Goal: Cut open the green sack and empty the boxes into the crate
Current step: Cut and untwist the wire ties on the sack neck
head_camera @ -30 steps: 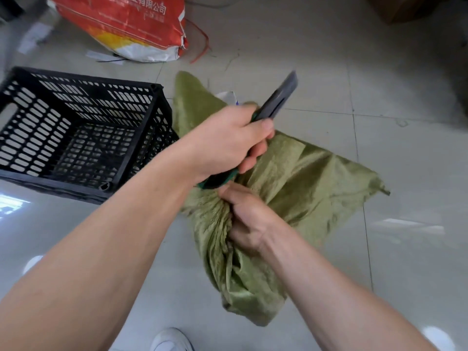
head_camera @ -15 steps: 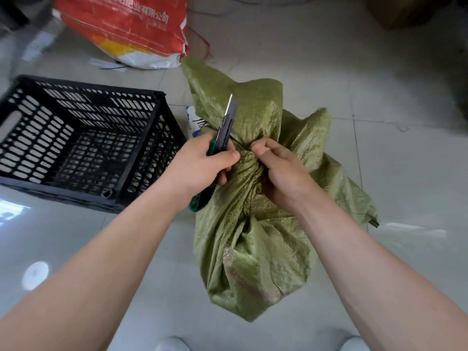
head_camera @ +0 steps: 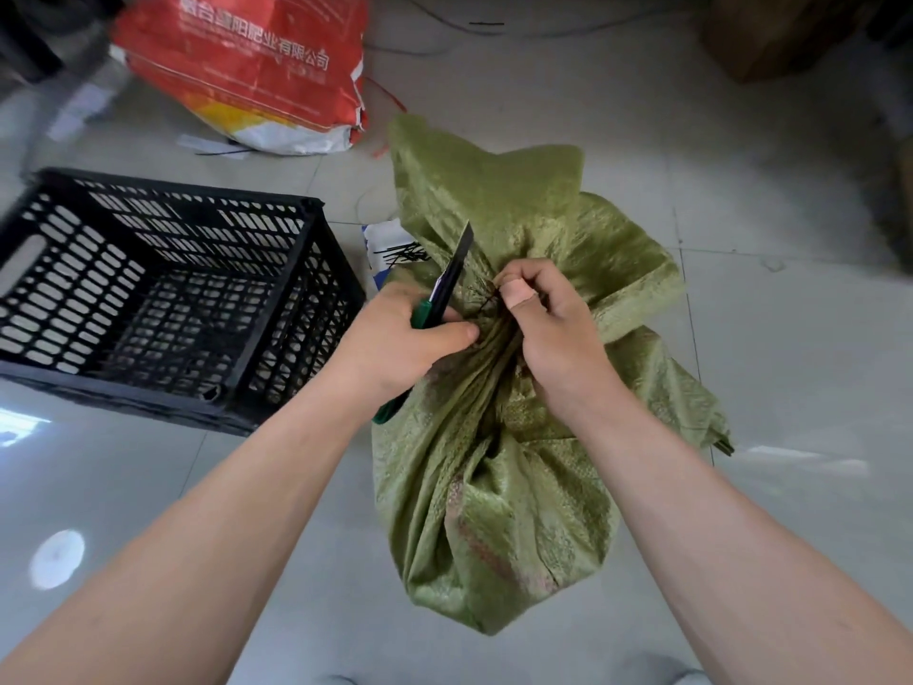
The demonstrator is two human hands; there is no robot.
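The green sack [head_camera: 494, 511] stands on the pale tiled floor [head_camera: 790, 348] in the middle of the view. Its body bulges toward 6 o'clock and its loose top flares toward 12 o'clock. Its neck is bunched tight, and thin black strands of a tie [head_camera: 481, 299] show at the bunch.

The left hand [head_camera: 395, 343] has its fingers curled round the green handle of a utility knife [head_camera: 449, 279]. The dark blade is extended and points toward 1 o'clock, lying close against the cloth on the 9 o'clock side of the tied neck. Whether the edge touches the tie I cannot tell.

The right hand [head_camera: 558, 338] grips the gathered neck from the 3 o'clock side, with its fingers curled into the folds. Its thumb, wrapped in a plaster [head_camera: 516, 293], pinches the cloth right at the tie. The 2 hands are just beside each other, with the neck between them.

The black slatted crate [head_camera: 113, 388] sits on the floor at 9 o'clock from the sack, near it but apart, mouth up. A red printed sack [head_camera: 257, 61] lies at 11 o'clock, beyond the crate. Between the crate and the green sack, a white and blue paper [head_camera: 380, 239] with a few black strips [head_camera: 402, 253] on it peeks out from behind the cloth. A brown carton [head_camera: 770, 37] stands at 1 o'clock, well apart.
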